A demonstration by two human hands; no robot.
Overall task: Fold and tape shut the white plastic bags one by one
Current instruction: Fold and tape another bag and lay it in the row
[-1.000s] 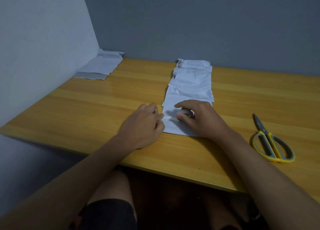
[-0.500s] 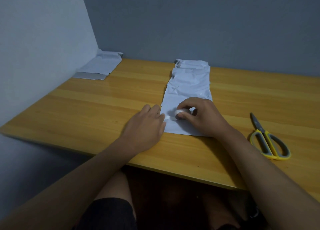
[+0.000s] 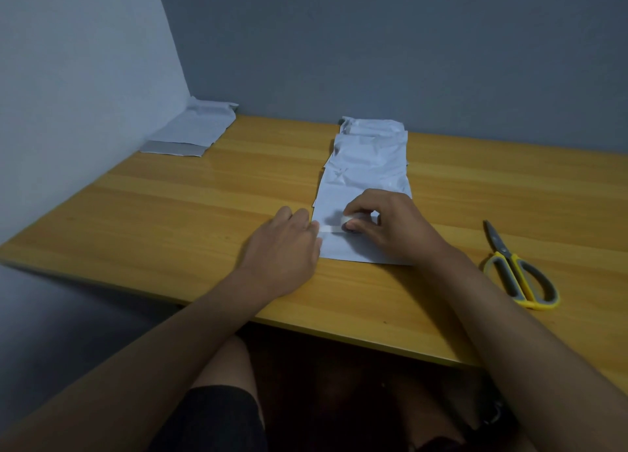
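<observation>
taping the nearest white bag, folded at the table's front edge: left hand pins the strip's free end with flat fingers; right hand, its grip curled round the tape roll, should draw straight across, keeping tension.

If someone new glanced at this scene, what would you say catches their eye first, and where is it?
First, the two hands at the table's middle: the right hand grips a small tape roll on the nearest white plastic bag, and the left hand holds down the strip's free end at the bag's left edge. Next, the yellow-handled scissors lying to the right. Last, a separate pile of bags in the far left corner.
</observation>
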